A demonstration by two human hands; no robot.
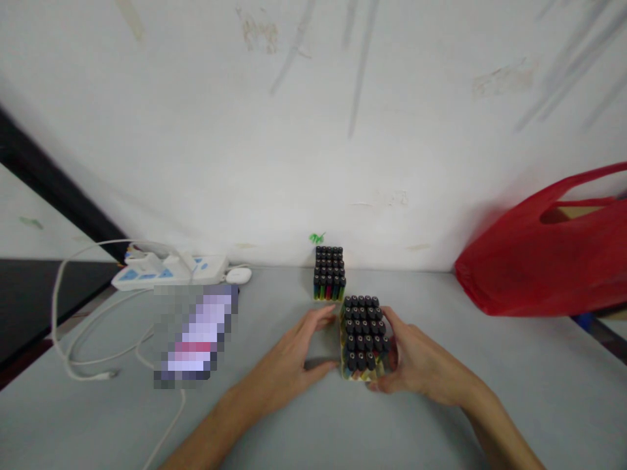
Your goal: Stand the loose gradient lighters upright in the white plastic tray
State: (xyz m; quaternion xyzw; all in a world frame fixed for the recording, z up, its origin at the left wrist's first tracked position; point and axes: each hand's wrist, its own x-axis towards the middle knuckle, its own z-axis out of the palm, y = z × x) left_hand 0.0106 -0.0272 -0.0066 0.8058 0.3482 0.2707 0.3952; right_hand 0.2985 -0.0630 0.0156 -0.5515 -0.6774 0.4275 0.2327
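A clear box of black-capped markers (363,333) stands on the grey table in front of me, its caps upright in rows. My right hand (410,356) curves around the box's right side, thumb at the near corner and fingers at the far side. At the left side, my left hand (306,349) is open, thumb and fingers spread toward the box. Its fingertips come close to the box; whether they touch I cannot tell. Farther back, near the wall, a second block of black-capped markers (329,274) shows colored barrels below the caps.
A blurred phone (200,333) lies on the left, with white cables (93,361) around it. Behind it is a white power strip (169,271) with plugs in it. A red bag (548,254) stands at the back right. The white wall (313,163) closes off the table's far edge.
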